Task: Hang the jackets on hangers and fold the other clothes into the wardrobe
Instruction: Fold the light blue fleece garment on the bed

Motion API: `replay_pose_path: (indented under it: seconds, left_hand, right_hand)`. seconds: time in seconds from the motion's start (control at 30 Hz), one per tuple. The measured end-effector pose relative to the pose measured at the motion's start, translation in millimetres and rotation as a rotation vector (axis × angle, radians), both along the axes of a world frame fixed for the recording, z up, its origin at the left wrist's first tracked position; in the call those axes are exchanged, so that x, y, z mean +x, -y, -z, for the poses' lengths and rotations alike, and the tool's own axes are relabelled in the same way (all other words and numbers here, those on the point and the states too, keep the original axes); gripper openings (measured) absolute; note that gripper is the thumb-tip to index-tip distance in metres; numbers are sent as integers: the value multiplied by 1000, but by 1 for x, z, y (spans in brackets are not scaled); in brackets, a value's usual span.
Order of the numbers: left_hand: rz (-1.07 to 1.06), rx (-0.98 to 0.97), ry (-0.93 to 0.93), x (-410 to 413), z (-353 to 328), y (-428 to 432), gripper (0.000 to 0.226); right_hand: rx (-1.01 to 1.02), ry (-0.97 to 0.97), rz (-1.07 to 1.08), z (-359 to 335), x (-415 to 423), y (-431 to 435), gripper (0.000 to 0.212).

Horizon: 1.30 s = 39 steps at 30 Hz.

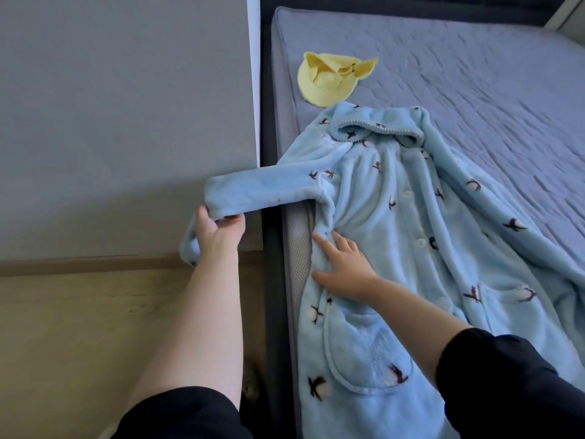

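A light blue fleece robe (408,236) with small dark bird prints, white buttons and two front pockets lies spread face up on the grey mattress (474,90). Its left sleeve (262,191) stretches out past the bed's edge over the grey panel. My left hand (218,229) grips the sleeve near its cuff, fingers curled round the fabric. My right hand (342,267) lies flat on the robe's side below the armpit, fingers spread. A yellow garment (332,80) lies crumpled on the mattress beyond the robe's collar.
A tall grey panel (126,122) with a white edge stands to the left of the bed. Below it is wood-look floor (79,327). The dark bed frame (272,296) runs between floor and mattress. Bare mattress extends to the right.
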<state>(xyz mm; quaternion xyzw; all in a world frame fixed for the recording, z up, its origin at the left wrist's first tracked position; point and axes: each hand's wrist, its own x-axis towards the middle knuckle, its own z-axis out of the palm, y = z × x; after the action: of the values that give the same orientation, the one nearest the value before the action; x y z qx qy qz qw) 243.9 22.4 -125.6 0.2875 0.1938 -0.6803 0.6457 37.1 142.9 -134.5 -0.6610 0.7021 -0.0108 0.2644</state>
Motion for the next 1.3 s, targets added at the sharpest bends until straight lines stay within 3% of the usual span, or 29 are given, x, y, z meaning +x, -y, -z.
replay_pose_path:
  seconds: [0.1,0.17,0.2,0.23,0.3,0.37,0.43,0.5,0.53,0.6,0.67,0.73,0.77,0.8,0.87,0.93,1.0,1.07,1.2,1.23,1.3]
  left_hand:
    - [28,-126,402,-19,-38,0,31]
    - [46,-167,982,-39,-61,-10,33]
    - [-16,-297,1359,-50,-70,-17,34]
    - [-97,-578,1686,-62,-75,-23,34]
    - [-121,-1120,2234,-91,-79,-43,36]
    - [284,-1438,2588,-123,-74,-76,50]
    - [790,-1605,2784,-146,-58,-115,63]
    - [1112,-1554,2732,-153,-34,-142,62]
    - [1126,-1492,2625,-151,-22,-152,59]
    - [976,-1324,2282,-148,-10,-164,47]
    - [803,-1013,2101,-149,-10,-169,32]
    - [766,-602,1971,-153,-12,-164,21]
    - [799,-415,1802,-157,-13,-160,16]
    - [837,-288,1538,-161,-16,-157,13]
    - [884,-191,992,-170,-23,-156,9]
    - [876,-168,723,-175,-29,-158,9]
    - [851,-135,541,-176,-37,-158,10]
    - [852,-124,435,-176,-39,-157,8]
    - [1072,-134,543,-185,-33,-172,14]
    - [1130,-128,588,-189,-32,-179,13]
    - [1146,-112,600,-200,-31,-191,6]
  right_hand:
    - [49,435,250,-17,-11,7,56]
    - [67,857,557,-35,-30,9,31]
    - [58,1048,705,-44,-43,7,23]
    - [20,1187,814,-54,-58,3,18]
    - [-95,1297,976,-71,-96,-7,20]
    - [-214,1384,1089,-88,-134,-26,26]
    - [-288,1394,1129,-98,-164,-49,31]
    - [-296,1333,1228,-98,-189,-75,28]
    - [-330,1255,1277,-97,-198,-88,25]
    - [-364,1267,1403,-93,-214,-105,28]
    - [-357,1303,1443,-88,-222,-114,36]
    - [-245,1178,1353,-86,-225,-110,50]
    - [-156,1072,1274,-84,-224,-107,56]
    - [-71,945,1151,-83,-221,-106,58]
    - [45,727,905,-87,-209,-106,37]
    - [114,753,850,-101,-202,-108,19]
    - [122,1021,809,-112,-207,-116,34]
    - [106,1181,874,-118,-214,-124,35]
    - [372,739,875,-93,-231,-150,21]
    - [442,705,850,-85,-235,-158,20]
    - [483,846,856,-78,-241,-170,33]
